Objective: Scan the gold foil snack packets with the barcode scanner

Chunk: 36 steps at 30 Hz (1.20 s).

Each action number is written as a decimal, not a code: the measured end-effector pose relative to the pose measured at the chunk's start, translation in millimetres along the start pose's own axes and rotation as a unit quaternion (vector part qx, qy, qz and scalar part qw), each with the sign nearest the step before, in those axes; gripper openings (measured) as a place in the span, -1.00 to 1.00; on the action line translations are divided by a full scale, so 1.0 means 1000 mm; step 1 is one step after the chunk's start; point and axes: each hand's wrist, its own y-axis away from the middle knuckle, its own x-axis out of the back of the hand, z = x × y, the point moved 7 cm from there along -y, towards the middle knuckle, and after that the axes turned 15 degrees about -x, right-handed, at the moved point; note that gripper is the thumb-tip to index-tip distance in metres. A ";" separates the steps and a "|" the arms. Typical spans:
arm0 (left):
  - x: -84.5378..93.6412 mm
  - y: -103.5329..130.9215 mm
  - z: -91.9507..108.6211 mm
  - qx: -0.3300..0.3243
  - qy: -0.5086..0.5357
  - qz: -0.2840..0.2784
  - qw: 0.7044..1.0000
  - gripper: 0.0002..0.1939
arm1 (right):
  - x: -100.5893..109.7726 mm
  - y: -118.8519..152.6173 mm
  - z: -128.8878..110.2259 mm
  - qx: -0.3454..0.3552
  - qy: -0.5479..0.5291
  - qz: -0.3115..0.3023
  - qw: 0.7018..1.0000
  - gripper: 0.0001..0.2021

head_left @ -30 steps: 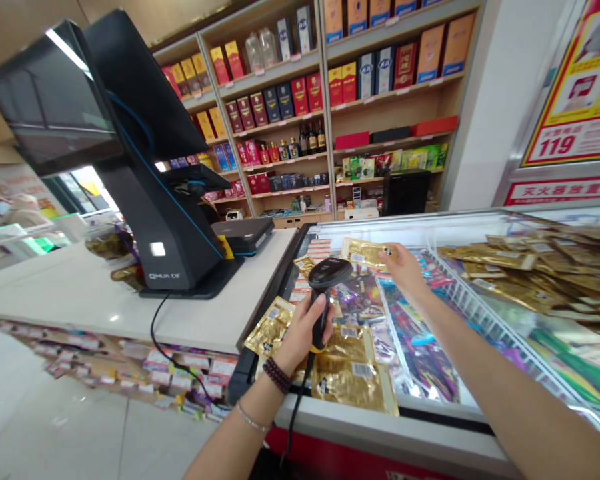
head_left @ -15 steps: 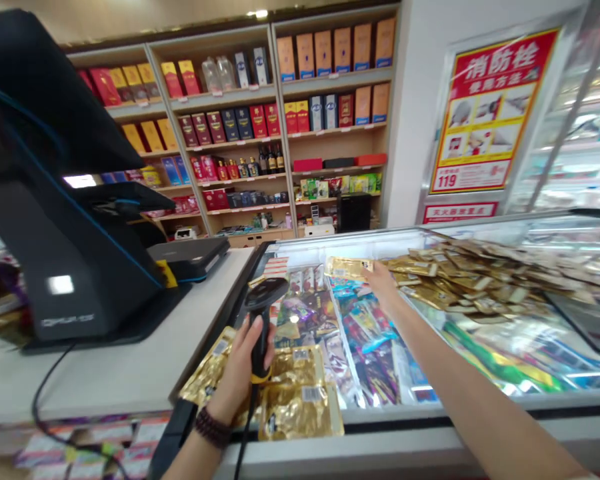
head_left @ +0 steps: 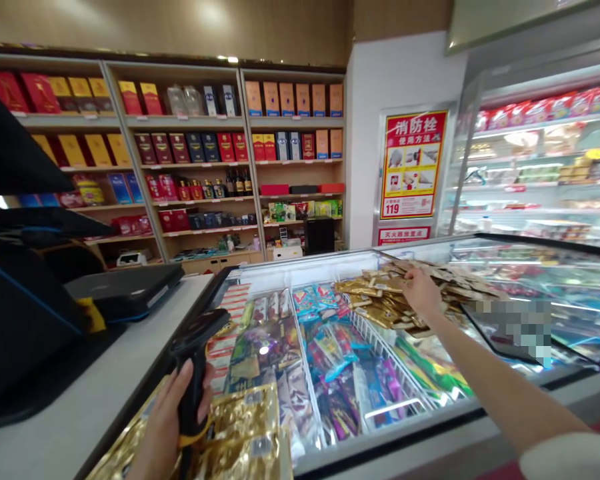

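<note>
My left hand [head_left: 163, 430] grips a black barcode scanner [head_left: 196, 343] low at the left, above several scanned gold packets [head_left: 243, 427] lying on the chest freezer's glass lid. My right hand [head_left: 421, 293] reaches far out over the freezer [head_left: 380, 437]. Its fingers are closed on a gold packet [head_left: 375, 287] at the left edge of a big pile of gold packets [head_left: 463, 290] on the lid.
A white checkout counter [head_left: 80, 413] at the left carries a black till terminal [head_left: 15, 320] and a flat black device [head_left: 125, 290]. Wall shelves [head_left: 205, 147] with boxes stand behind. A red notice [head_left: 413, 163] and a chilled cabinet [head_left: 540, 167] are at the right.
The view has swung right and upward. My right hand has carried the gold packet from over the middle of the freezer to the pile at the right. The scanner hand stayed low.
</note>
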 end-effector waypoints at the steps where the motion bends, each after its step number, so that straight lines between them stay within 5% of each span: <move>1: 0.001 -0.001 0.000 -0.004 -0.001 0.004 1.000 -0.40 | 0.001 0.002 0.000 0.007 0.024 0.000 1.000 -0.93; 11: 0.008 0.001 0.016 -0.054 -0.040 0.016 0.998 -0.31 | -0.021 0.040 -0.044 0.109 0.086 -0.033 0.990 -0.76; 17: 0.031 0.009 0.033 -0.103 -0.014 0.020 0.994 -0.33 | -0.075 0.113 -0.098 0.183 -0.082 -0.188 0.962 -0.81; 20: 0.047 0.015 0.038 -0.115 -0.007 0.042 0.992 -0.29 | -0.109 0.182 -0.132 0.235 -0.115 -0.322 0.910 -0.74; 24: 0.063 0.020 0.040 -0.118 -0.003 0.076 0.990 -0.25 | -0.130 0.299 -0.165 0.347 -0.110 -0.516 0.776 -0.40; 26: 0.068 0.020 0.041 -0.120 -0.004 0.087 0.989 -0.25 | -0.133 0.337 -0.172 0.393 -0.085 -0.544 0.736 -0.27; 29: 0.072 0.021 0.043 -0.127 -0.012 0.093 0.987 -0.23 | -0.144 0.344 -0.176 0.357 -0.070 -0.527 0.768 -0.43; 36: 0.065 0.021 0.042 -0.127 -0.028 0.090 0.987 -0.25 | -0.169 0.283 -0.165 0.210 -0.146 -0.453 0.854 -0.63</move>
